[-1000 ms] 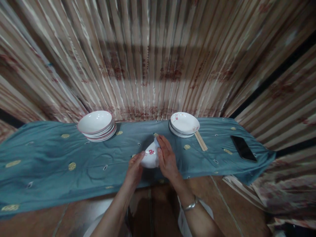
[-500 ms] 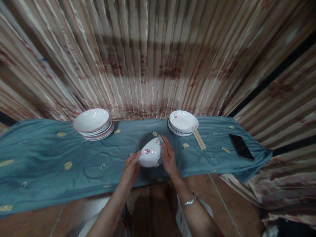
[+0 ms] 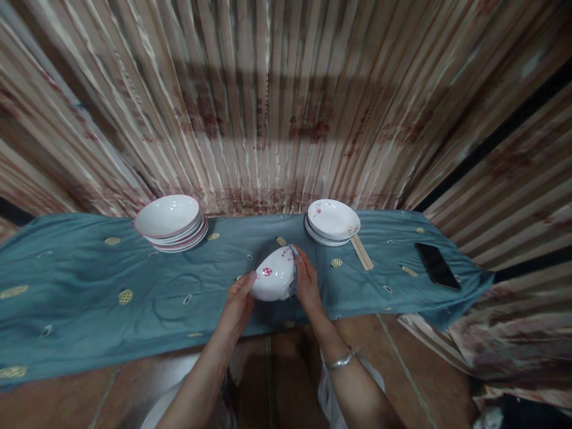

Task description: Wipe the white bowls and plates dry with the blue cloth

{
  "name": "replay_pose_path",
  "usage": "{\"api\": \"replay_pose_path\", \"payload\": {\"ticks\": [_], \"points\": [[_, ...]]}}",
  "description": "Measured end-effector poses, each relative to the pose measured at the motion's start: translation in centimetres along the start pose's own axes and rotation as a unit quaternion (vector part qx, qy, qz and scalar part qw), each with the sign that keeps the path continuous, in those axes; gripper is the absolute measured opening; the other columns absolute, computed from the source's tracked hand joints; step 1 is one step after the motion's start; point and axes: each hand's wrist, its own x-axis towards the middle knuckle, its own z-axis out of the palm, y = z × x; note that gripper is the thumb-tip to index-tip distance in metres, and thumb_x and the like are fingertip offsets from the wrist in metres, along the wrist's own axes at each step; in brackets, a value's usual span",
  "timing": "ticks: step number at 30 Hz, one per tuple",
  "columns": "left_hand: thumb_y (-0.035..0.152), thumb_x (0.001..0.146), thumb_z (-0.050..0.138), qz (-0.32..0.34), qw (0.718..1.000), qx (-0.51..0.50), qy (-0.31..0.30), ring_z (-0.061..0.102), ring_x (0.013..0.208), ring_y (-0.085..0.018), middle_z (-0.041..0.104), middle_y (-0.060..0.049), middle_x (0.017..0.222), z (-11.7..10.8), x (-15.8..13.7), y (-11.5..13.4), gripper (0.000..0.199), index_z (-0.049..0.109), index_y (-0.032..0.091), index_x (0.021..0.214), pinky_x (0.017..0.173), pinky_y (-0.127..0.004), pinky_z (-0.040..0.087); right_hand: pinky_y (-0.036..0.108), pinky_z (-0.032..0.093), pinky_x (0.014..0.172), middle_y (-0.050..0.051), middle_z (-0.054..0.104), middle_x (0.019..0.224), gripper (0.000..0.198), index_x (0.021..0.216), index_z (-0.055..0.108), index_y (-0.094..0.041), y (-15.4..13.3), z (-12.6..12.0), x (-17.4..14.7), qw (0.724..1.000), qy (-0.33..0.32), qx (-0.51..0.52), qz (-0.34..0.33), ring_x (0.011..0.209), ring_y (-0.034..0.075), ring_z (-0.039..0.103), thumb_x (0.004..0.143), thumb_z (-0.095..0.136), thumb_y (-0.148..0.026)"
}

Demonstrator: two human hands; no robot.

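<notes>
A white bowl [image 3: 273, 279] with red patterns is held tilted on its side above the middle of the table, its outer wall towards me. My left hand [image 3: 240, 298] grips its left side, thumb on the outside. At the right, my right hand [image 3: 307, 279] presses a grey cloth [image 3: 294, 280] against the rim; its fingers are partly hidden behind the cloth and bowl. The inside of the bowl faces away and cannot be seen.
A stack of red-rimmed white bowls [image 3: 167, 217] stands at the back left. White plates [image 3: 334, 219] are stacked at the back right, with wooden chopsticks [image 3: 361, 252] beside them. A black phone [image 3: 437, 266] lies further right on the blue tablecloth [image 3: 102, 325]. Curtains [image 3: 277, 119] hang behind.
The cloth and my right hand have shifted slightly along the bowl's rim. The bowl has turned a little and stays in my left hand.
</notes>
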Motion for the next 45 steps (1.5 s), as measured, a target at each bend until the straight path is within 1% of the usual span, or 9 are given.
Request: {"api": "replay_pose_path", "payload": {"ticks": [5, 10, 15, 18, 22, 28, 31, 37, 45], "points": [[0.037, 0.05, 0.086, 0.03, 0.998, 0.044, -0.017, 0.063, 0.067, -0.015, 0.074, -0.005, 0.074, 0.1, -0.3, 1.2, 0.039, 0.075, 0.016, 0.081, 0.065, -0.024, 0.044, 0.04, 0.039, 0.108, 0.008, 0.061, 0.129, 0.048, 0.125, 0.059, -0.02, -0.1, -0.1, -0.1, 1.0, -0.004, -0.008, -0.004, 0.122, 0.02, 0.054, 0.093, 0.037, -0.047], [0.035, 0.049, 0.085, 0.037, 0.996, 0.078, -0.011, 0.063, 0.072, -0.018, 0.075, -0.007, 0.076, -0.3, -0.8, 2.7, 0.04, 0.078, 0.016, 0.084, 0.07, -0.026, 0.045, 0.04, 0.036, 0.111, 0.009, 0.057, 0.134, 0.049, 0.129, 0.056, -0.018, -0.7, 0.1, -0.6, 0.999, -0.028, -0.034, -0.026, 0.126, 0.02, 0.051, 0.094, 0.036, -0.045], [0.032, 0.051, 0.081, 0.07, 0.989, 0.127, 0.009, 0.063, 0.078, -0.02, 0.075, -0.008, 0.085, -0.7, -1.4, 3.0, 0.039, 0.078, 0.016, 0.087, 0.073, -0.026, 0.045, 0.042, 0.032, 0.114, 0.007, 0.053, 0.139, 0.045, 0.133, 0.052, -0.022, -1.5, 0.6, -1.5, 0.994, -0.058, -0.068, -0.065, 0.13, 0.019, 0.046, 0.096, 0.035, -0.042], [0.034, 0.049, 0.082, 0.073, 0.988, 0.132, 0.021, 0.061, 0.07, -0.018, 0.074, -0.005, 0.078, -0.5, -1.5, 2.9, 0.039, 0.078, 0.017, 0.084, 0.067, -0.024, 0.045, 0.042, 0.031, 0.115, 0.007, 0.05, 0.141, 0.044, 0.135, 0.051, -0.023, -1.8, 0.8, -1.9, 0.989, -0.074, -0.086, -0.093, 0.133, 0.019, 0.043, 0.097, 0.034, -0.039], [0.044, 0.049, 0.083, 0.056, 0.99, 0.124, 0.023, 0.055, 0.056, -0.013, 0.068, -0.002, 0.063, -0.2, -1.6, 2.7, 0.038, 0.075, 0.017, 0.074, 0.055, -0.022, 0.041, 0.043, 0.029, 0.116, 0.007, 0.048, 0.143, 0.044, 0.137, 0.048, -0.022, -2.0, 0.8, -2.1, 0.984, -0.082, -0.105, -0.118, 0.135, 0.019, 0.041, 0.098, 0.033, -0.036], [0.047, 0.053, 0.082, 0.07, 0.99, 0.122, 0.015, 0.049, 0.051, -0.01, 0.064, 0.0, 0.057, -0.2, -1.5, 2.2, 0.036, 0.07, 0.015, 0.065, 0.052, -0.021, 0.038, 0.044, 0.028, 0.116, 0.006, 0.047, 0.144, 0.044, 0.139, 0.046, -0.023, -2.2, 0.5, -2.1, 0.981, -0.089, -0.103, -0.141, 0.136, 0.018, 0.039, 0.098, 0.033, -0.034], [0.047, 0.051, 0.083, 0.072, 0.99, 0.116, 0.02, 0.047, 0.05, -0.008, 0.062, 0.001, 0.055, -0.4, -1.2, 1.9, 0.037, 0.069, 0.014, 0.061, 0.051, -0.02, 0.036, 0.043, 0.029, 0.115, 0.007, 0.049, 0.142, 0.044, 0.137, 0.048, -0.022, -2.0, 0.6, -1.9, 0.985, -0.08, -0.087, -0.125, 0.134, 0.019, 0.041, 0.097, 0.034, -0.035], [0.047, 0.048, 0.085, 0.073, 0.991, 0.103, 0.036, 0.043, 0.048, -0.007, 0.058, 0.002, 0.05, -0.7, -0.9, 2.0, 0.038, 0.065, 0.014, 0.054, 0.048, -0.019, 0.033, 0.041, 0.032, 0.113, 0.007, 0.054, 0.137, 0.045, 0.131, 0.055, -0.021, -1.1, 0.8, -1.4, 0.996, -0.052, -0.03, -0.062, 0.13, 0.02, 0.047, 0.095, 0.036, -0.041], [0.045, 0.046, 0.087, 0.073, 0.993, 0.081, 0.045, 0.044, 0.045, -0.006, 0.059, 0.003, 0.047, -0.9, -0.9, 2.1, 0.038, 0.064, 0.015, 0.051, 0.046, -0.019, 0.034, 0.039, 0.037, 0.107, 0.008, 0.063, 0.127, 0.046, 0.122, 0.061, -0.019, -0.3, 1.4, -1.1, 0.999, -0.009, 0.044, 0.022, 0.119, 0.021, 0.055, 0.091, 0.041, -0.046]]}}
